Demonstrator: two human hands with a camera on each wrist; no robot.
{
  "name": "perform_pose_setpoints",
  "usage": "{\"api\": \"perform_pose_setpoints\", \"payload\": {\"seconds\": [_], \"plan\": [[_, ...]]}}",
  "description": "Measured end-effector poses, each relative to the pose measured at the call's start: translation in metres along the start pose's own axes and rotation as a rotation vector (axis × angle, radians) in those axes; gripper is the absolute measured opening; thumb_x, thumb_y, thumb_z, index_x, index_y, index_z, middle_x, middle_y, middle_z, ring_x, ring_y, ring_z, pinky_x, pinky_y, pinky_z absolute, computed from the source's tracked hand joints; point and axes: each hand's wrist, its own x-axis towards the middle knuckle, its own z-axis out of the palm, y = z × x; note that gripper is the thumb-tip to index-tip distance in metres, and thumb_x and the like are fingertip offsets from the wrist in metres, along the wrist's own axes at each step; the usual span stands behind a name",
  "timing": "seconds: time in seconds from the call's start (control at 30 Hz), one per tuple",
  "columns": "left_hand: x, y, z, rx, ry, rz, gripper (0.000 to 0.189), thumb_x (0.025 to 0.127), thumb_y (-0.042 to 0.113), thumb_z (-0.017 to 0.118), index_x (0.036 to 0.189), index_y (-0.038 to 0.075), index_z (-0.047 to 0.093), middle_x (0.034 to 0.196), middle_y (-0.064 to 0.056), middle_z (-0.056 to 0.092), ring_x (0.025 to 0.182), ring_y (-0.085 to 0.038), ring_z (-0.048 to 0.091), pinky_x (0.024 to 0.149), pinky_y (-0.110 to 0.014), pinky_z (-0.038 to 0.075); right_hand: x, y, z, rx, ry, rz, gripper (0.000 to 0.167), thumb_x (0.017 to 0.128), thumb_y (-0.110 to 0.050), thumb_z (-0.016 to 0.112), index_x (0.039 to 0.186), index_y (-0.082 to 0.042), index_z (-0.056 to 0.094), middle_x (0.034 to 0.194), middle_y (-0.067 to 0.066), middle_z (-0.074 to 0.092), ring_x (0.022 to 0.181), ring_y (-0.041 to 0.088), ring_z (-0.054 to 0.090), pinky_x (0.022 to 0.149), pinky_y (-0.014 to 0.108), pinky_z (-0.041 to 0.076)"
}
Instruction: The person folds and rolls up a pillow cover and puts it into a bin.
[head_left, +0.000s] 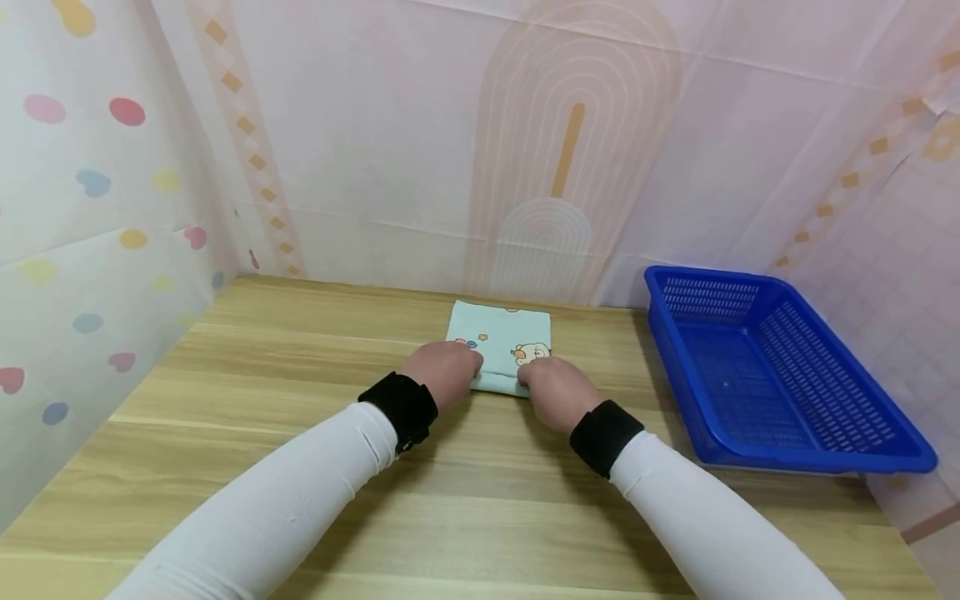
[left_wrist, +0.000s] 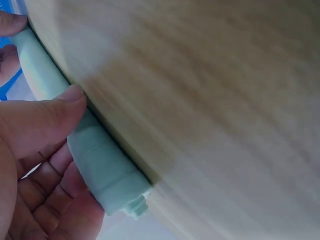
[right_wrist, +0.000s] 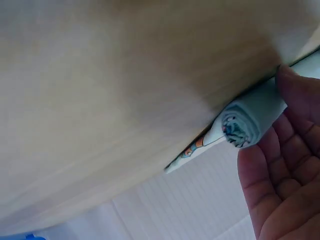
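A pale mint cloth (head_left: 501, 333) with cartoon prints lies on the table, its near edge wound into a roll (left_wrist: 107, 162). My left hand (head_left: 448, 372) grips the left part of that roll, thumb on the near side and fingers behind it. At the right part, my right hand (head_left: 558, 392) pinches the roll between thumb and fingers. The right wrist view shows the spiral end of the rolled cloth (right_wrist: 245, 122), with a flat printed part stretching out beyond it. Both hands partly cover the cloth in the head view.
A blue plastic basket (head_left: 750, 450) with slotted sides stands at the right of the wood-grain table (head_left: 315, 333). Behind the table hangs a pale patterned curtain (head_left: 375, 150), and another with coloured dots and hearts (head_left: 90, 208) covers the left side.
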Motion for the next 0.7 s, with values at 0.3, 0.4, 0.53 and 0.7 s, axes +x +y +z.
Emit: {"api": "perform_pose_setpoints", "payload": {"seconds": [0.3, 0.4, 0.53, 0.7], "plan": [[0.004, -0.002, 0.002, 0.001, -0.028, -0.029, 0.019, 0.095, 0.000, 0.068, 0.082, 0.013, 0.064, 0.086, -0.005, 0.070, 0.073, -0.018, 0.061, 0.062, -0.036, 0.055, 0.005, 0.003, -0.001, -0.022, -0.010, -0.010, 0.020, 0.093, 0.006, 0.065, 0.101, -0.008, 0.076, 0.101, 0.006, 0.077, 0.094, 0.022, 0.071, 0.088, 0.040, 0.059], [0.004, -0.001, 0.000, -0.007, -0.039, -0.041, 0.020, 0.096, -0.001, 0.067, 0.082, 0.013, 0.064, 0.087, -0.005, 0.070, 0.073, -0.017, 0.059, 0.062, -0.035, 0.054, 0.007, 0.005, -0.002, -0.011, -0.043, 0.000, 0.021, 0.092, 0.006, 0.065, 0.104, -0.009, 0.075, 0.102, 0.005, 0.076, 0.093, 0.021, 0.069, 0.088, 0.039, 0.059], [0.005, -0.001, -0.002, -0.028, -0.065, -0.057, 0.018, 0.096, -0.001, 0.066, 0.083, 0.013, 0.064, 0.087, -0.006, 0.069, 0.072, -0.016, 0.056, 0.061, -0.035, 0.053, 0.010, 0.008, -0.003, 0.004, -0.105, 0.020, 0.024, 0.093, 0.006, 0.065, 0.110, -0.010, 0.073, 0.105, 0.004, 0.074, 0.095, 0.020, 0.065, 0.092, 0.038, 0.057], [0.008, -0.004, -0.001, -0.049, -0.114, -0.077, 0.013, 0.094, 0.000, 0.067, 0.091, 0.013, 0.068, 0.089, -0.004, 0.071, 0.074, -0.015, 0.056, 0.065, -0.035, 0.053, 0.011, 0.011, -0.004, 0.030, -0.143, 0.018, 0.024, 0.095, 0.005, 0.064, 0.113, -0.009, 0.071, 0.106, 0.006, 0.073, 0.096, 0.021, 0.065, 0.094, 0.039, 0.057]]}}
